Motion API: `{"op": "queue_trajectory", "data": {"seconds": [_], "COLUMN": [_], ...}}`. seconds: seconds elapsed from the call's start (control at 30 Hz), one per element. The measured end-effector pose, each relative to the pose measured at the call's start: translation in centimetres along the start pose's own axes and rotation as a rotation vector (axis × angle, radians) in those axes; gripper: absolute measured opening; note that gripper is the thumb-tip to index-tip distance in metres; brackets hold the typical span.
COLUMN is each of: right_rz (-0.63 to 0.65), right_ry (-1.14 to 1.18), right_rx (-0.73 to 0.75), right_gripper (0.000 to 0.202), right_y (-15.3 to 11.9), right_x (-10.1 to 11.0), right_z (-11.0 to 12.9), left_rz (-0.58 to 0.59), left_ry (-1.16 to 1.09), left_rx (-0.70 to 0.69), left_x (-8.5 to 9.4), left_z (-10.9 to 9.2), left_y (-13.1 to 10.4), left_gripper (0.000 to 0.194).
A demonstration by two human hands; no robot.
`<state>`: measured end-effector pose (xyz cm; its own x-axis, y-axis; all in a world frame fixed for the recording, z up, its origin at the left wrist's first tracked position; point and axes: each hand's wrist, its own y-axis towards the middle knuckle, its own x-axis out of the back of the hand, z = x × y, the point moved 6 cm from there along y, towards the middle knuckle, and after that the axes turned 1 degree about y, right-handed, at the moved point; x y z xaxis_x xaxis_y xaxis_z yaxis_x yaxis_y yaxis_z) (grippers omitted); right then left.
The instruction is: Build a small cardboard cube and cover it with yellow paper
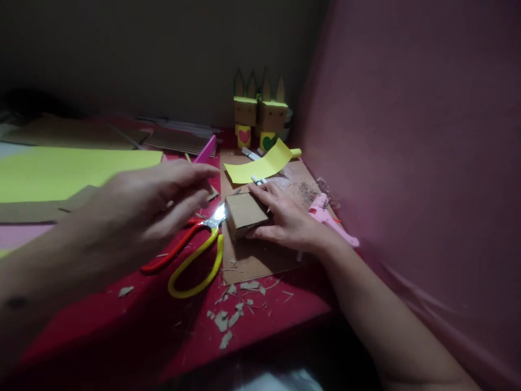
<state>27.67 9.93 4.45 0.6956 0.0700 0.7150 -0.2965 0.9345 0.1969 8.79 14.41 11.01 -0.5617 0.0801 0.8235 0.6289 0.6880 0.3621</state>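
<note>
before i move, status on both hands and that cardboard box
Right hand gripping cardboard box by its right side. Left hand raised, nothing visible in it. Red-and-yellow scissors left of box, blade end close to it.

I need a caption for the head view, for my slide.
Right hand holding a small cardboard box near red-and-yellow-handled scissors, left hand raised.

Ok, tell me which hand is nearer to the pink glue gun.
The right. The right hand is on the cardboard box, with the pink glue gun just beyond its wrist; the left hand is off past the box's other side.
</note>
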Motion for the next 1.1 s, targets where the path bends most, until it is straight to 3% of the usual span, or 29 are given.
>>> {"op": "queue_trajectory", "data": {"seconds": [0.17, 0.33, 0.43, 0.5, 0.57, 0.87, 1.1], "right_rz": [-0.021, 0.007, 0.051, 0.045, 0.023, 0.008, 0.052], "right_ry": [0.009, 0.109, 0.235, 0.291, 0.311, 0.245, 0.311], "right_rx": [0.012, 0.034, 0.057, 0.004, -0.054, -0.077, -0.094], "right_gripper": [0.069, 0.083, 0.058, 0.034, 0.023, 0.021, 0.023], "right_y": [0.1, -0.6, -1.2, -1.4, -1.4, -0.9, -0.9], "right_x": [-0.3, 0.2, 0.8, 1.2, 1.3, 0.9, 0.5], "right_z": [-0.1, -0.2, 0.6, 0.8, 0.9, 1.0, 1.1], "left_rz": [0.146, 0.106, 0.079, 0.078, 0.075, 0.12, 0.083], "left_ry": [0.042, -0.003, -0.018, -0.033, -0.06, -0.082, -0.036], "left_rx": [-0.152, -0.175, -0.174, -0.177, -0.182, -0.227, -0.259], "left_x": [-3.5, -5.5, -5.7, -5.8, -5.8, -6.0, -6.2], "left_z": [0.3, 0.7, 0.8, 0.7, 0.7, 0.2, -0.1], "left_y": [-0.2, -0.7, -0.8, -0.9, -0.9, -0.9, -1.1], "left_gripper": [0.061, 0.064, 0.062, 0.061, 0.061, 0.055, 0.052]}}
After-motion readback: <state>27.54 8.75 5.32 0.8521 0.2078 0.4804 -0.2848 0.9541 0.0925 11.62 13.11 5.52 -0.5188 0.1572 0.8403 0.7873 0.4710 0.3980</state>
